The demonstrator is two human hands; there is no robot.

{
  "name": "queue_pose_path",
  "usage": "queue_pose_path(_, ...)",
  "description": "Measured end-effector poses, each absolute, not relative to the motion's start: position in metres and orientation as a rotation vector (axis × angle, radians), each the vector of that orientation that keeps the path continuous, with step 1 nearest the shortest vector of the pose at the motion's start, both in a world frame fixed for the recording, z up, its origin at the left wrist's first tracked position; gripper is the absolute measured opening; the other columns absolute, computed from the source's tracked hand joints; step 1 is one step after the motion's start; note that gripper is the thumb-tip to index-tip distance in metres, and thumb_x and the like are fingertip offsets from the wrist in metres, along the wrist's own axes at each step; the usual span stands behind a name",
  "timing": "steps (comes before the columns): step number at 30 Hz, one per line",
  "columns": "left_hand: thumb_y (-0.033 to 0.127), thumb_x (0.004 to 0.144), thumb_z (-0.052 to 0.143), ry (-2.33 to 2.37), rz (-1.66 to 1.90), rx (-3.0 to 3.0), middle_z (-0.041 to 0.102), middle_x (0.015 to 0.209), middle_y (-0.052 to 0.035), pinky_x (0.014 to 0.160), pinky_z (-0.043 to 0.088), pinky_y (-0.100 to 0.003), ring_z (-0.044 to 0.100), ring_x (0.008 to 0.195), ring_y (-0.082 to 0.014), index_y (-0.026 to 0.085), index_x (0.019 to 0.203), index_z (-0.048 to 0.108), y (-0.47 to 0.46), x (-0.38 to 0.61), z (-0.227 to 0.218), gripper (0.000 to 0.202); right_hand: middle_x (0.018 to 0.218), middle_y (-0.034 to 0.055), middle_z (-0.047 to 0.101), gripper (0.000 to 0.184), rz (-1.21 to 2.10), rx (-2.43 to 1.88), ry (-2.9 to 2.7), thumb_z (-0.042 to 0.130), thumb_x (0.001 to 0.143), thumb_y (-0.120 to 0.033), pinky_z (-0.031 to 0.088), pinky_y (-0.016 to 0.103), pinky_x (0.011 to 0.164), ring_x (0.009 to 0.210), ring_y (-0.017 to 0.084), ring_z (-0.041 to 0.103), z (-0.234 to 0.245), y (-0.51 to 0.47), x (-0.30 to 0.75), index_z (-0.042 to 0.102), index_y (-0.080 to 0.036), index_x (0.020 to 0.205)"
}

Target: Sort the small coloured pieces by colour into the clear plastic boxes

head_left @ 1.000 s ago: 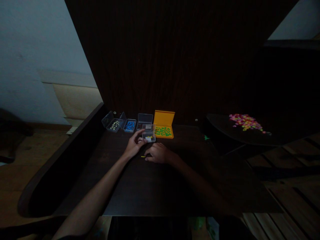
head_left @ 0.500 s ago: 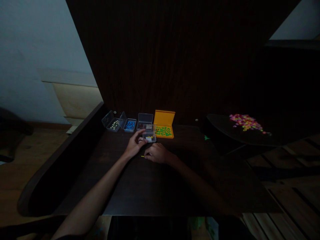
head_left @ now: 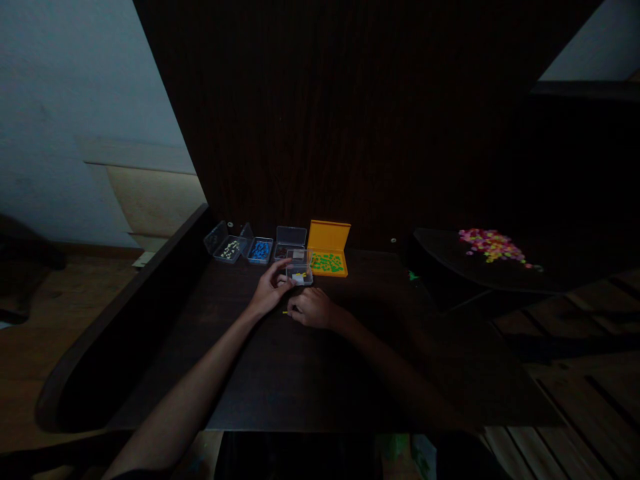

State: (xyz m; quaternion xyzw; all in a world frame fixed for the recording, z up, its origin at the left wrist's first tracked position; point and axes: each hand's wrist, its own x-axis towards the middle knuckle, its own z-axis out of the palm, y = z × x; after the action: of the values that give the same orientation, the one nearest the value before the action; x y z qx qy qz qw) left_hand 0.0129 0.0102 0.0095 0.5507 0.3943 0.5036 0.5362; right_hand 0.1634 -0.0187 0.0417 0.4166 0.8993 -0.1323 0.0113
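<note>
Pretty dark pic btw. R hand [head_left: 311, 308] has its fingertips together on a tiny yellow piece [head_left: 285, 313], one end poking out, low over or on the table [head_left: 280, 373], just nearer than the small clear box [head_left: 309, 279]. L hand [head_left: 273, 287] is at that box's left side, thumb & index spread; can't tell if it's actually clamping.

IMO the piece is v. light, prob stiff plastic, maybe a bit slippery, so pinch it mid-length. Box looks light too & prob brittle, so hold the base walls, not the lid.

Around it: orange box [head_left: 329, 237] w/ green bits [head_left: 326, 263] just right, another clear box [head_left: 291, 235] right behind, blue bits [head_left: 261, 250] further left. L fingers partly block that side.
</note>
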Motion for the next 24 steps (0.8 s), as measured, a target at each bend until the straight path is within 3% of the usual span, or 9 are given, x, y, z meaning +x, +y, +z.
queue_pose_path(9,0.026,0.065,0.073,0.901,1.161,1.319,0.061,0.112,-0.0084,0.068,0.048,-0.024,0.059,0.068,-0.0081,0.016,0.122,0.051,0.009,0.013,0.01,0.062,0.067,-0.0007,0.064,0.012,-0.53,1.429,2.95,0.06,0.081,-0.023,0.034,0.022,0.063,0.063,0.011,0.055,0.067,-0.003,0.191,0.07,-0.019,0.085)
queue_pose_path(16,0.026,0.068,0.073,0.828,1.073,1.33,0.064,0.093,-0.0038,0.066,0.046,-0.021,0.056,0.066,-0.0072,0.016,0.125,0.049,0.001,0.023,0.006,0.062,0.077,0.0033,0.069,0.02,-0.335,1.703,2.805,0.053,0.085,-0.027,0.037,0.025,0.065,0.073,0.016,0.06,0.076,0.005,0.203,0.07,-0.019,0.093)
queue_pose_path(24,0.026,0.067,0.075,0.754,1.043,1.34,0.061,0.108,-0.008,0.069,0.047,-0.022,0.057,0.072,-0.0079,0.017,0.122,0.052,-0.006,0.031,0.007,0.06,0.098,0.0093,0.069,0.03,-0.235,1.689,2.674,0.046,0.089,-0.034,0.043,0.031,0.08,0.094,0.022,0.061,0.067,0.003,0.197,0.068,-0.021,0.105)
